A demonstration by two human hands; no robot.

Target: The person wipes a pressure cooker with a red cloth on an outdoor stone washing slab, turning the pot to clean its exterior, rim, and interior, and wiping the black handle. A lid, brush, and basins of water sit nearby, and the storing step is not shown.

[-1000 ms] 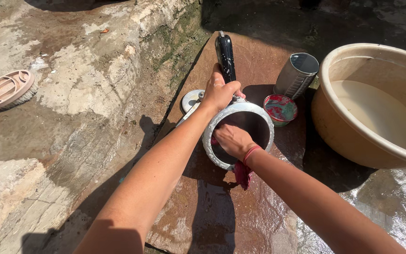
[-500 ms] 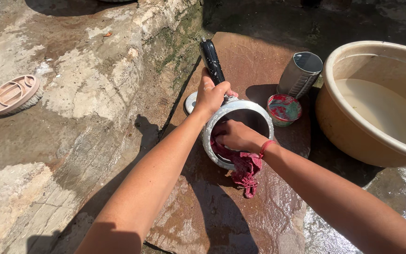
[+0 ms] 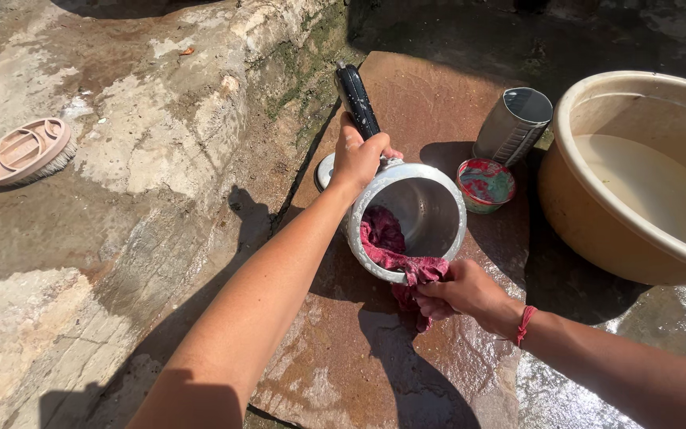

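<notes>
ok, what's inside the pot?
A red cloth lies against the inner wall of the pot and spills over its rim into the right hand. The cloth hides the wall beneath it.

— What's on the right?
— A tan basin (image 3: 565, 191) of cloudy water; left of it, a steel cup (image 3: 510, 127) and a small bowl (image 3: 484, 184).
— And far left?
— A scrub brush (image 3: 19, 151) on stone.

Cloth (image 3: 387, 245) in pot (image 3: 430, 208); bowl (image 3: 484, 185), basin (image 3: 645, 175) right.
</notes>
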